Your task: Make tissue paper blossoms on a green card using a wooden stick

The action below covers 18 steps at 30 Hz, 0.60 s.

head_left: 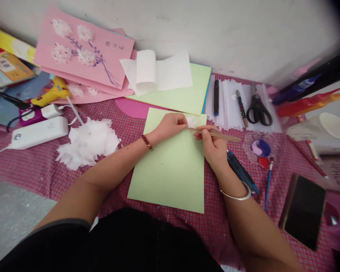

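A light green sheet of paper (170,170) lies in front of me on a red checked cloth (124,128). At its top edge my left hand (170,125) is closed in a pinch on a small white tissue piece (193,121). My right hand (214,145) is closed round a thin wooden stick (229,136), whose tip touches that tissue piece. A beaded bracelet sits on my left wrist and a silver bangle on my right.
A pile of white tissue pieces (86,142) lies at left, near a yellow glue gun (49,95) and a white power strip (39,132). Pink flower cards (82,49) lean at the back. Scissors (259,109), markers, a paint palette (260,148), brushes and a phone (303,209) are at right.
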{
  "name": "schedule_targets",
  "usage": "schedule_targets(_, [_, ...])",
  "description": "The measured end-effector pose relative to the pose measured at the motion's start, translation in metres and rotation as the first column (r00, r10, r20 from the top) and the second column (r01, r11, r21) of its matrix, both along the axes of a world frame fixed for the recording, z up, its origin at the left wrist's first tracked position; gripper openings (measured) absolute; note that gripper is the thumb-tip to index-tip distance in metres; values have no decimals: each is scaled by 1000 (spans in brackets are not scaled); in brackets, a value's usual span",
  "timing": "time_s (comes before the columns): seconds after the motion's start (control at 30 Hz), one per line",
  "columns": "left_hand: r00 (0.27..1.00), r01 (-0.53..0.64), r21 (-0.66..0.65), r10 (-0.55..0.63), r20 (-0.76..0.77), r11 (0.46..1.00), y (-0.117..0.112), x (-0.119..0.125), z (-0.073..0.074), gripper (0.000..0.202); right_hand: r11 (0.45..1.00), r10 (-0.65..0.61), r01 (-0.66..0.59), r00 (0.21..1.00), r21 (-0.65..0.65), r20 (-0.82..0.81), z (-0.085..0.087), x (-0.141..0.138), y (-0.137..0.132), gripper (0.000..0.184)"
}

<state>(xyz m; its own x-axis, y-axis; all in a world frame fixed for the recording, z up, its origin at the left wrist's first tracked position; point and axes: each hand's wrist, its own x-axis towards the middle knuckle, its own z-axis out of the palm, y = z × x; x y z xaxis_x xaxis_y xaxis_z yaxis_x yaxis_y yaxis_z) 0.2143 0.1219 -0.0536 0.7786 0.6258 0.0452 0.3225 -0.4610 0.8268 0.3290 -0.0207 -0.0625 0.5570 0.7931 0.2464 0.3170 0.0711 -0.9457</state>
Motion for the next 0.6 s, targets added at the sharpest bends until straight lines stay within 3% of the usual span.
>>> schedule_targets(0.17, [1000, 7, -8, -7, 8, 1000, 1, 0, 1, 12, 998, 58, -50, 986, -50, 159, -11, 5, -1, 24])
schedule_targets(0.3, [998, -40, -24, 41, 54, 999, 3, -1, 2, 19, 992, 114, -89, 924, -85, 366, -8, 6, -4, 21])
schedule_targets(0.5, [957, -157, -283, 216, 193, 946, 4, -2, 1, 15, 978, 206, -146, 798, -149, 566, 1, 3, -6, 21])
schedule_targets(0.6, [928, -148, -407, 269, 258, 901, 9, -3, -2, 2, 977, 207, -155, 832, -144, 514, -1, 2, -8, 20])
